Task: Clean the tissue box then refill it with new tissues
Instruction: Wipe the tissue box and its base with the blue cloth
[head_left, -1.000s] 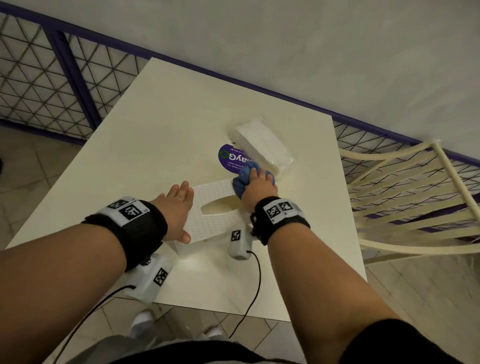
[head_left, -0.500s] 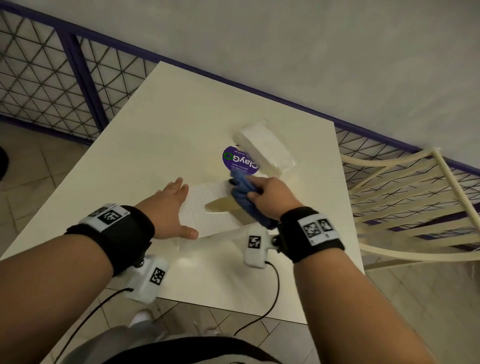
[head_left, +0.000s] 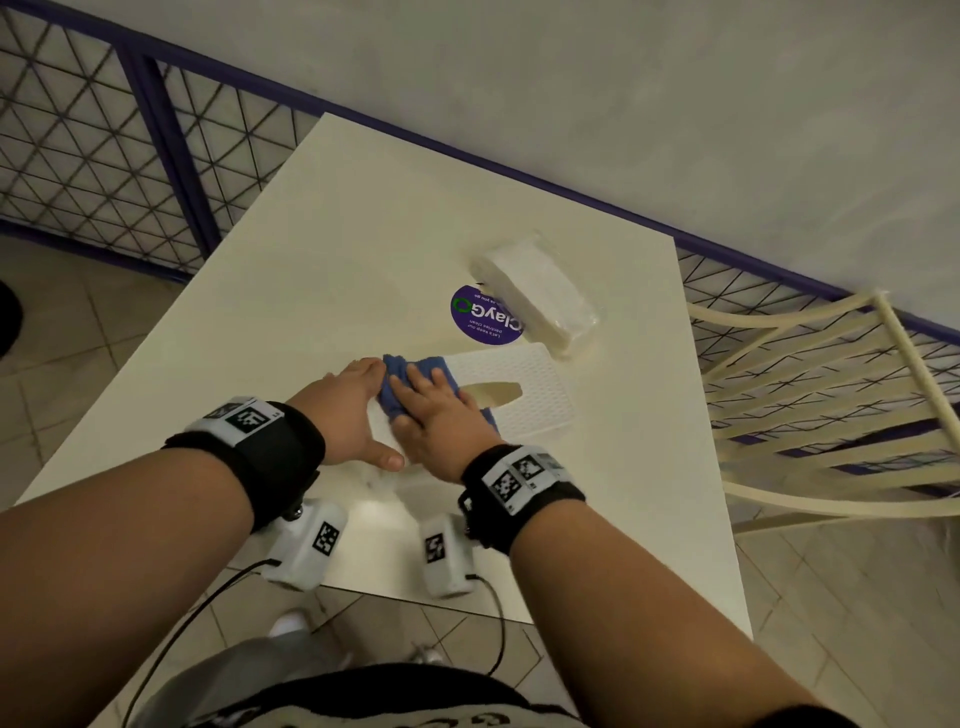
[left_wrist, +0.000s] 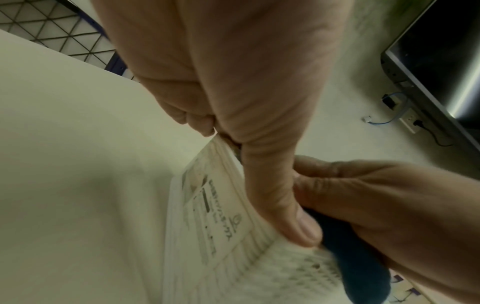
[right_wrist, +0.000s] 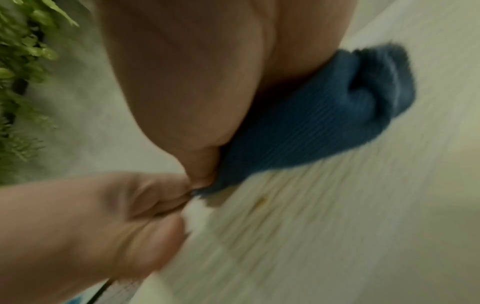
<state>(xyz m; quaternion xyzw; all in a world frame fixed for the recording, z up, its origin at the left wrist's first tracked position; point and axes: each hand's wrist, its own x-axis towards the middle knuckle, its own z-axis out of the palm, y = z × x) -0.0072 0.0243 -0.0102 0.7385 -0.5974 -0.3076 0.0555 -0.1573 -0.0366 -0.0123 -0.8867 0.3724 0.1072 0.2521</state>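
Two bare hands meet on the white textured plastic tissue box (head_left: 514, 395) on the cream tabletop (head_left: 332, 270). Left hand (head_left: 345, 415) holds its near end, fingers straight, thumb along the edge. Right hand (head_left: 436, 415) presses a crumpled blue cloth (head_left: 397, 382) flat onto the lid, fingers extended. Beyond lies a clear-wrapped white tissue pack (head_left: 537, 296).
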